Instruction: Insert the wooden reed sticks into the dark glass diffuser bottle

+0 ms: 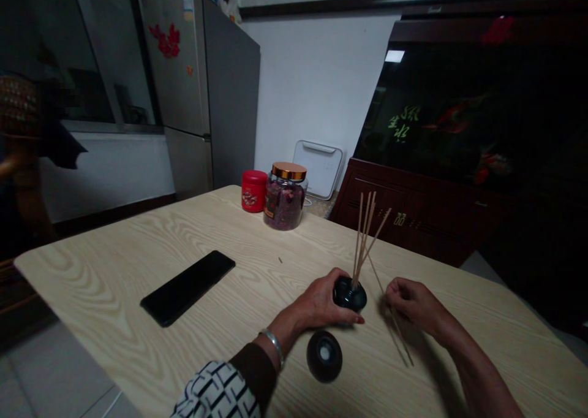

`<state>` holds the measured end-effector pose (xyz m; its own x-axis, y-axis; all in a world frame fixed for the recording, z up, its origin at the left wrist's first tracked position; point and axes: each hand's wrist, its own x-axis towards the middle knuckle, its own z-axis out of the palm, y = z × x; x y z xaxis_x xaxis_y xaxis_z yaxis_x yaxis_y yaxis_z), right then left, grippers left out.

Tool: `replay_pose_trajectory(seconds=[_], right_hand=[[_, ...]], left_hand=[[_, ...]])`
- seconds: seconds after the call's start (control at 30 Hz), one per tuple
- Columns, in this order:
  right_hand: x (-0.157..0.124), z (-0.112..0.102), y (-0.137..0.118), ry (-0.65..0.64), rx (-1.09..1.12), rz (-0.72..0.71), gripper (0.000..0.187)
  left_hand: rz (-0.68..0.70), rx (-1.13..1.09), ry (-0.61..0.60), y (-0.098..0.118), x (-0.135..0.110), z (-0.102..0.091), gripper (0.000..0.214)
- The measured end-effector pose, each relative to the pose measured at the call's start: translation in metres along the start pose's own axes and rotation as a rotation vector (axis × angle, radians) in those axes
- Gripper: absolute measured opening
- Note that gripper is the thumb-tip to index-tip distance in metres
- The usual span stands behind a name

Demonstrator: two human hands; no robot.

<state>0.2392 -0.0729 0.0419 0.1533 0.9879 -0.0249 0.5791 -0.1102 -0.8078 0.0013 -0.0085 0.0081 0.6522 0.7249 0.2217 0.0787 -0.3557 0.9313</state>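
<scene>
The left hand (316, 301) half hides a round black holder (351, 294) (underside unseen).

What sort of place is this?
Most likely a home, perhaps a dining area: a refrigerator stands by the wall, a fish tank sits on a wooden cabinet, and a jar of dried petals sits on the table.

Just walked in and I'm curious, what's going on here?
A person at a pale wood-grain table is working with both hands. Their left hand holds a round black pot with thin wooden sticks standing in it, while their right hand pinches more sticks. A second black pot sits just below the left hand, and a phone lies off to the left.
</scene>
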Motion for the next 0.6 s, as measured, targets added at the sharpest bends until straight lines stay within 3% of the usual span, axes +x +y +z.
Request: replay_pose_trajectory(seconds=[0.2,0.4,0.5,0.6], right_hand=[[-0.005,-0.009,-0.015,0.155,0.361,0.023,0.038],[-0.010,-0.017,-0.041,0.389,0.759,-0.104,0.029],[-0.012,-0.008,-0.056,0.464,0.807,-0.156,0.025],[-0.015,0.003,-0.069,0.510,0.698,-0.230,0.024]], left_hand=[[0.006,-0.008,-0.003,0.000,0.000,0.000,0.075],[0.002,-0.015,-0.004,0.001,-0.001,-0.001,0.076],[-0.005,-0.023,-0.004,0.001,-0.001,0.000,0.076],[0.000,-0.024,-0.002,0.002,-0.001,0.000,0.076]])
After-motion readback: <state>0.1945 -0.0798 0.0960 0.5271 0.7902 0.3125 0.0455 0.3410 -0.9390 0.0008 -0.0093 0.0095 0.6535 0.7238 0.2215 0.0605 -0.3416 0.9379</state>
